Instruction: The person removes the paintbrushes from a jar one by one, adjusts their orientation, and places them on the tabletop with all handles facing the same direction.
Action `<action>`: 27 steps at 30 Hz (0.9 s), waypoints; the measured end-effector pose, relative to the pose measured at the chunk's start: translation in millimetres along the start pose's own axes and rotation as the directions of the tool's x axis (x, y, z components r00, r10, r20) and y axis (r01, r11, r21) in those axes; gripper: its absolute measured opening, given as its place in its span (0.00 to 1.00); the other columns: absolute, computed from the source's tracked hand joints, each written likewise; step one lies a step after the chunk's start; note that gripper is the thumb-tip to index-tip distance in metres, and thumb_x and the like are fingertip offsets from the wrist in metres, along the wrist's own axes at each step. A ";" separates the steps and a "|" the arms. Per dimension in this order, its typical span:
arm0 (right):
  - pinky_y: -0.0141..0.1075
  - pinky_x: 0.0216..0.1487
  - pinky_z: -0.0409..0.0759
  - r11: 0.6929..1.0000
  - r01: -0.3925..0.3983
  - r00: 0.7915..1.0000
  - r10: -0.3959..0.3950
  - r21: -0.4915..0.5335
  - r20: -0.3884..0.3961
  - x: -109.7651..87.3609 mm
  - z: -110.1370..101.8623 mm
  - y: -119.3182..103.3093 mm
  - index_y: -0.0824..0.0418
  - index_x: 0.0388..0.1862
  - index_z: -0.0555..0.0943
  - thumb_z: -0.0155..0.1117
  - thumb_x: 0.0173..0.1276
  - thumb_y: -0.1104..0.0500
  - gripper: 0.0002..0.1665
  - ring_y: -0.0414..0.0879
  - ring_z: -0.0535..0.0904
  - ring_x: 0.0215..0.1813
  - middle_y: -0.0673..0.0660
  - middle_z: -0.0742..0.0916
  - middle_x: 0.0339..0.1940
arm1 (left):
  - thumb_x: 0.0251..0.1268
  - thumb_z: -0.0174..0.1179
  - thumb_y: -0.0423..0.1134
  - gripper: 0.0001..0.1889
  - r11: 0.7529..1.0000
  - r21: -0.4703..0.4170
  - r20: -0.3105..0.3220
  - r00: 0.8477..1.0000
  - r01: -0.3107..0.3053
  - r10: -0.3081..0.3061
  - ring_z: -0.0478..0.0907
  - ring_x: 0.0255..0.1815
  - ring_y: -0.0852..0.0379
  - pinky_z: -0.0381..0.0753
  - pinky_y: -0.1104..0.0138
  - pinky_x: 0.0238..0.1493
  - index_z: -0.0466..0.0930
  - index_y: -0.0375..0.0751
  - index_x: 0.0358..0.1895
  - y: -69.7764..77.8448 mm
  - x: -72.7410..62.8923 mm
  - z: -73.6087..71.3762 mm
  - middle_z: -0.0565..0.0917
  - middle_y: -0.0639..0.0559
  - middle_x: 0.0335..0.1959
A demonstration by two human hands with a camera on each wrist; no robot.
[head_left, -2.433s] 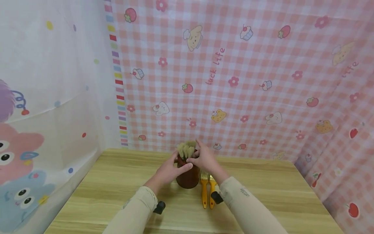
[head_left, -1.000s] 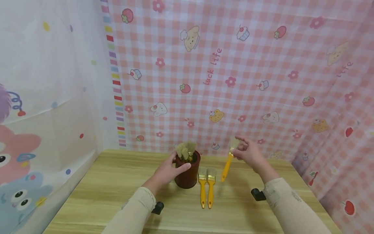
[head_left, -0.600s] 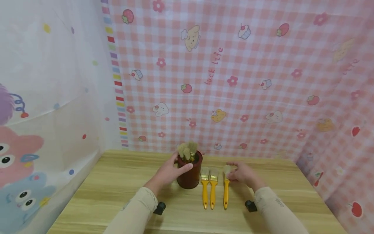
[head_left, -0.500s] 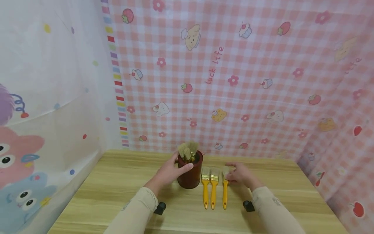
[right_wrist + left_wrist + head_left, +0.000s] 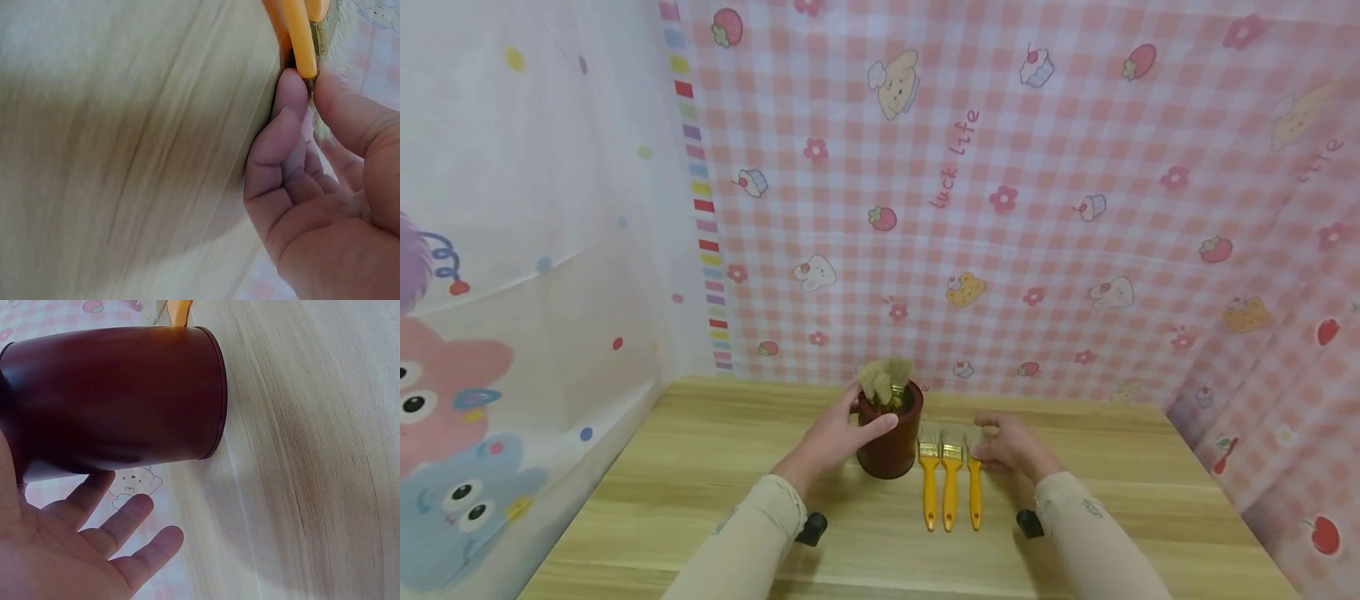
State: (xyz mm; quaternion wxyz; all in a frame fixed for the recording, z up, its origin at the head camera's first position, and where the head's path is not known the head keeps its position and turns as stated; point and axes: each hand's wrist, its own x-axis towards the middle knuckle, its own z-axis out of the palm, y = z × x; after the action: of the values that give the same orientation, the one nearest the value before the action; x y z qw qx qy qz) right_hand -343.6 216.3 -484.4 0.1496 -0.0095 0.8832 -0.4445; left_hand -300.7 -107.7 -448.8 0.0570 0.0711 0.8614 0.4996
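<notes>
A dark red-brown cup [image 5: 889,450] stands on the table, with several bristle brushes [image 5: 880,381] upright in it, bristles up. My left hand [image 5: 831,437] holds the cup near its rim, thumb across the front; in the left wrist view the other fingers spread loosely beside the cup's wall [image 5: 119,400]. Right of the cup lie two yellow-handled paintbrushes [image 5: 951,487] side by side. A third paintbrush [image 5: 975,496] lies just right of them, parallel. My right hand [image 5: 1011,443] pinches this third one near its metal band and bristles, partly hiding them.
The wooden table [image 5: 730,467] reaches back to a pink checked cloth [image 5: 1037,250]. A white printed cloth [image 5: 587,208] hangs at the left. Black wrist mounts [image 5: 812,528] sit below both wrists, close over the tabletop.
My right hand has left the cup with a paintbrush, laid it right of the other two, and slid it left toward them. My left hand has stayed on the cup.
</notes>
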 end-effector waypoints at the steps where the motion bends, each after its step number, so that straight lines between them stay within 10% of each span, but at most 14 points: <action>1: 0.37 0.37 0.88 1.000 0.005 1.000 -0.005 -0.013 -0.004 0.6 0.8 -0.3 0.69 0.77 0.73 0.74 0.71 0.68 0.37 0.43 0.84 0.31 0.80 0.79 0.65 | 0.67 0.66 0.72 0.48 1.000 0.001 -0.001 1.000 0.002 -0.002 0.70 0.80 0.36 0.69 0.34 0.76 0.51 0.76 0.86 0.3 -0.1 -0.2 0.74 0.46 0.78; 27: 0.44 0.53 0.88 0.996 0.029 0.998 -0.033 -0.082 -0.057 -3.8 5.8 3.8 0.67 0.76 0.75 0.75 0.71 0.65 0.37 0.44 0.89 0.38 0.65 0.91 0.48 | 0.68 0.66 0.70 0.47 1.000 0.001 -0.014 1.000 -0.016 0.016 0.73 0.77 0.38 0.71 0.34 0.75 0.52 0.76 0.85 0.5 0.0 2.4 0.77 0.47 0.76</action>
State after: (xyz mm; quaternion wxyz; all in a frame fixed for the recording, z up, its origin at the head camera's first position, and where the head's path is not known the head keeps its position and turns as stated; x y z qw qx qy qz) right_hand -337.9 214.6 -489.7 0.1164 -0.0164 0.9043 -0.4104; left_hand -300.2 -105.4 -449.6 0.0468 0.0744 0.8616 0.5000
